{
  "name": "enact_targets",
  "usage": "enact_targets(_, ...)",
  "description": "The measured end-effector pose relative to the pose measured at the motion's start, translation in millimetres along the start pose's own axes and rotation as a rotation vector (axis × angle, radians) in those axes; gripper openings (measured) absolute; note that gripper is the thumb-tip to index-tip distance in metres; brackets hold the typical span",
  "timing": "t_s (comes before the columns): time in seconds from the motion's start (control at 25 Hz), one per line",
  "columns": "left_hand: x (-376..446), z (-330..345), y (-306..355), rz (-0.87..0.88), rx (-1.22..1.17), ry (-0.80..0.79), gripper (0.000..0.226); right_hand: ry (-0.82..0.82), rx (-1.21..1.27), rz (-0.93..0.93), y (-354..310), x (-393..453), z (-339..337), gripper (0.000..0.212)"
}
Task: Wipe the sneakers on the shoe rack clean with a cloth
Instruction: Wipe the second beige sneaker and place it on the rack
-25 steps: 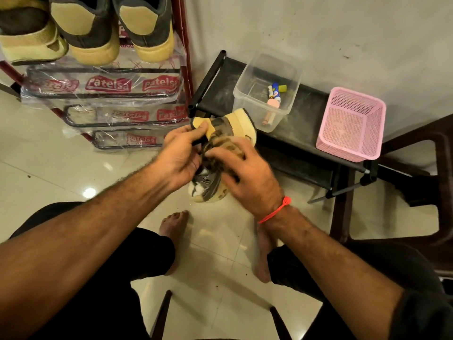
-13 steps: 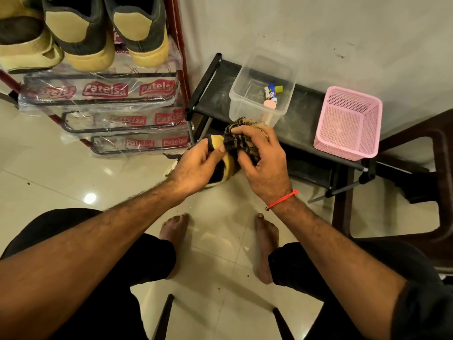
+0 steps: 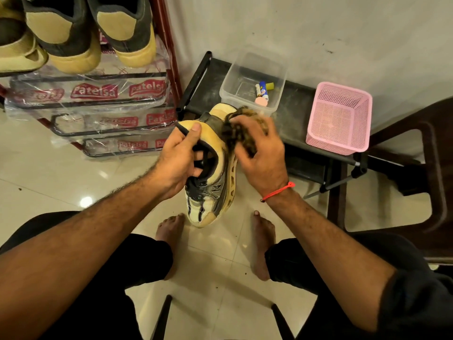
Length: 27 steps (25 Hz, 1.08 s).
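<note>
A tan and grey sneaker (image 3: 210, 204) hangs in the air over the floor, toe pointing down toward my feet. My left hand (image 3: 180, 158) grips it at the collar, fingers inside the opening and thumb on the heel. My right hand (image 3: 261, 153) holds a bunched dark checked cloth (image 3: 241, 132) against the sneaker's heel and outer side. Three more tan sneakers (image 3: 71, 38) stand heel-out on the top shelf of the shoe rack (image 3: 171, 60) at the upper left.
Plastic-wrapped lower rack shelves (image 3: 95, 94) lie to the left. A low black rack (image 3: 294, 114) by the wall carries a clear plastic box (image 3: 235, 77) with small items and a pink basket (image 3: 338, 119). A dark chair (image 3: 431, 168) stands at right. My bare feet rest on the tiled floor.
The sneaker has turned from heel-low and tucked under my hands to toe-down and fully showing. My right hand with the cloth has shifted to the heel and outer side.
</note>
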<state>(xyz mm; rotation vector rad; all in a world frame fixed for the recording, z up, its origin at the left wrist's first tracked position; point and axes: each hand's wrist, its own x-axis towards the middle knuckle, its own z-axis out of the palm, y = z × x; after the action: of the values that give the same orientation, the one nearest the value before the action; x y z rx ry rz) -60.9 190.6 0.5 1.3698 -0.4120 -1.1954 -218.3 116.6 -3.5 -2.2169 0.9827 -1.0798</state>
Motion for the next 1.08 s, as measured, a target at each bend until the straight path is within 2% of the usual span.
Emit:
enact_targets(0.08, -3.4, 1.9, 2.4, 0.009, -0.049, 0.001, 0.02, 0.007, 0.008, 0.036, -7.5, -4.1, 1.5, 0.044)
enact_targets(0.2, -5.5, -1.2, 7.5, -0.003, -0.104, 0.02, 0.028, -0.152, 0.053, -0.128, -27.7, -20.1, 8.9, 0.044)
enact_targets(0.24, -4.8, -2.4, 9.4, -0.014, -0.125, 0.023, 0.029, -0.151, 0.049, -0.124, -22.0, -14.4, 6.7, 0.044)
enact_targets(0.36, -3.7, -3.9, 12.6, -0.036, -0.167, 0.02, 0.028, -0.035, 0.005, 0.082, -4.0, 0.7, -2.8, 0.042)
enact_targets(0.4, -3.9, -3.2, 13.0, -0.041, -0.174, 0.016, 0.031, -0.035, 0.012, 0.088, -8.0, -3.8, -2.0, 0.042)
enact_targets(0.52, -3.4, -4.7, 14.0, -0.053, -0.19, 0.016, 0.041, -0.141, 0.071, -0.125, -26.9, -20.1, 6.1, 0.044)
enact_targets(0.56, -2.8, -5.3, 14.5, -0.061, -0.195, 0.01, 0.04, -0.136, 0.081, -0.131, -21.5, -13.1, 4.5, 0.043)
enact_targets(0.68, 1.1, -9.7, 14.7, -0.073, -0.223, 0.025, 0.037, -0.054, 0.04, 0.04, -9.6, -1.5, -0.1, 0.042)
enact_targets(0.84, 5.9, -14.1, 17.4, -0.089, -0.242, 0.058, 0.05, -0.214, 0.048, -0.128, -20.1, -18.6, 5.7, 0.042)
enact_targets(0.96, 7.6, -15.1, 17.3, -0.092, -0.256, 0.062, 0.05, -0.114, 0.04, 0.057, -9.0, -2.9, -1.0, 0.041)
enact_targets(1.0, 7.1, -15.3, 17.6, -0.098, -0.254, 0.063, 0.05, -0.121, 0.053, 0.048, -13.9, -7.7, 0.1, 0.042)
enact_targets(1.08, 6.3, -16.5, 17.6, -0.114, -0.25, 0.056, 0.052, -0.219, 0.092, -0.13, -29.4, -22.8, 5.3, 0.043)
